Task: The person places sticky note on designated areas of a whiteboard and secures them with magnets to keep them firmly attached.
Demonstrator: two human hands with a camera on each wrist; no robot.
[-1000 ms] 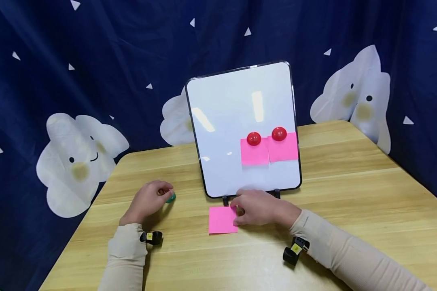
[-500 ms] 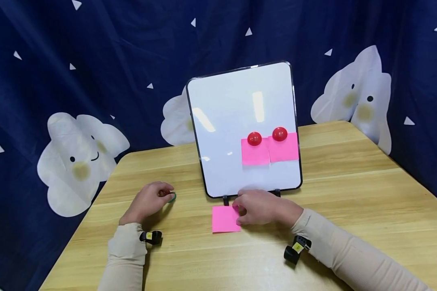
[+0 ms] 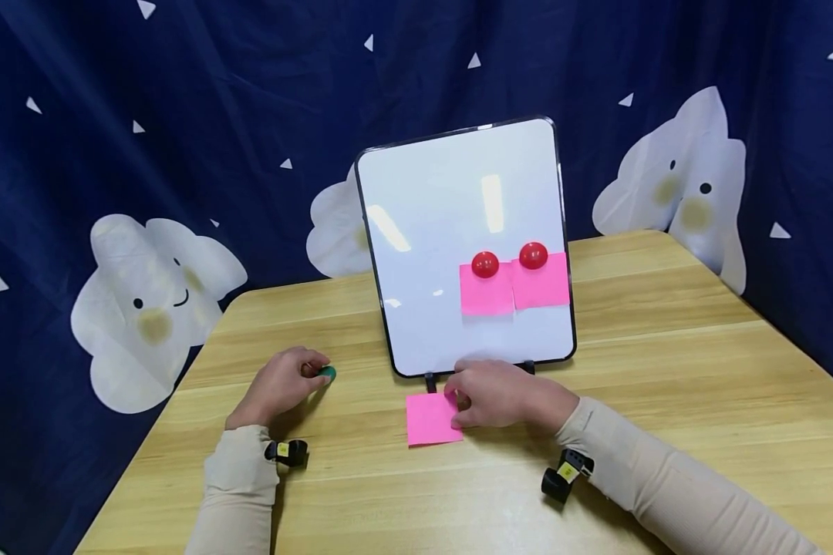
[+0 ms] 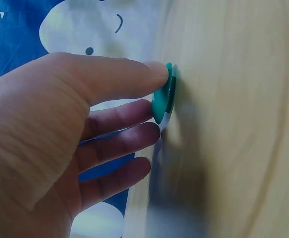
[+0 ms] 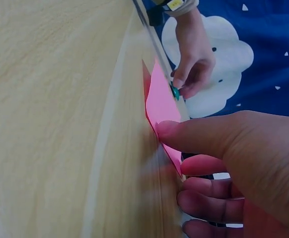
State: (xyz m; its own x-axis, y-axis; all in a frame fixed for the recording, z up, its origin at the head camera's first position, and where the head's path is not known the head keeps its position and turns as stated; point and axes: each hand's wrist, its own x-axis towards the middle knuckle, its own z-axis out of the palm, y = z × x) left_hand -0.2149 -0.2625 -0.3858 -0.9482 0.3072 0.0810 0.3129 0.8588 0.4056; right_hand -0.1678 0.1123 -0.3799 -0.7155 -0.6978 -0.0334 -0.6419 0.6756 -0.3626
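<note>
The pink note (image 3: 426, 420) is pinched at one edge by the right hand (image 3: 497, 395) (probably so it isn't crumpled); a green disc (image 3: 328, 373) is gripped by the left hand (image 3: 281, 384).

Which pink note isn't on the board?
The note pinched in the right grip. The other two notes are on the board, each with a red magnet at its top edge.

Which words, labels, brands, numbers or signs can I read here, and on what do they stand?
Nothing is legible.
Left yellow label, on the left wrist's black device: too small to read.
Right yellow label, on the right wrist's black device: likewise unreadable.
Pink notes, whiteboard: no writing visible.
</note>
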